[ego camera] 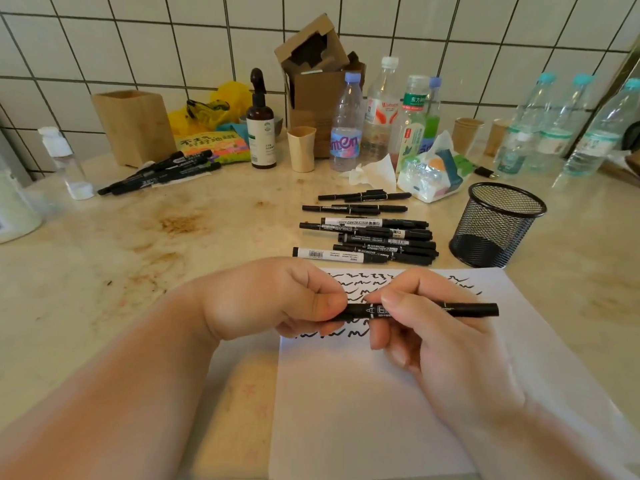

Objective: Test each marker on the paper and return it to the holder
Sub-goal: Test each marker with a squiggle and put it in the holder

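Both hands hold one black marker (415, 311) level above the white paper (363, 393), which lies on the stained beige surface (138, 254). The left hand (277, 299) pinches the marker's left end between curled fingers and thumb; whether that end is a cap cannot be told. The right hand (433, 327) grips the barrel near its middle, fingers wrapped round it, and the marker's right end sticks out past the knuckles. Black squiggles (356, 332) run in rows across the far part of the paper, partly hidden by the hands.

Just beyond the paper lies a row of black markers (367, 237), side by side, some with white labels. To their right stands a black mesh holder (498, 225), upright, near the paper's far right corner. A second heap of black markers (162, 171) lies far left, before a wooden box (133, 128). Along the tiled wall (138, 46) stand plastic bottles (346, 126), a brown spray bottle (260, 126), paper cups (301, 148) and cardboard boxes (315, 64).
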